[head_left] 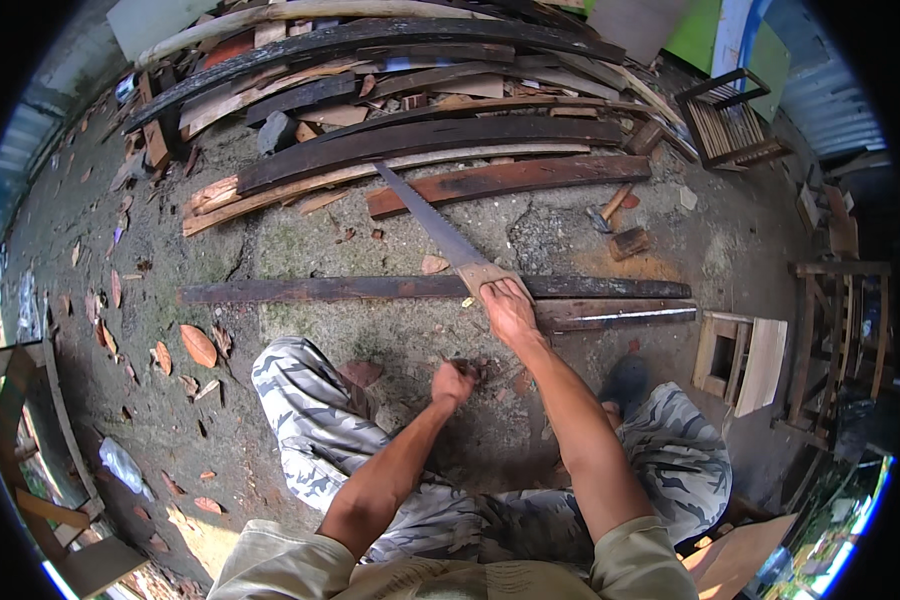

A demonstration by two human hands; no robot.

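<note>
My right hand (510,312) is wrapped round the wooden handle of a handsaw (425,215). Its long metal blade points away and to the left, and its tip overlaps the edge of a dark plank (420,143). Beneath the handle runs a long dark wooden batten (320,290) lying across the ground. A shorter wood piece (615,316) with a white strip lies beside it, right of my right hand. Low over the ground between my knees, my left hand (455,382) has its fingers curled in; what they hold, if anything, is hidden.
A hammer (615,203) and a small wood block (628,243) lie right of the saw. Stacked planks (370,45) fill the far side. A wooden frame (740,360) and a slatted rack (725,120) stand at right. Dry leaves (198,345) litter the left ground.
</note>
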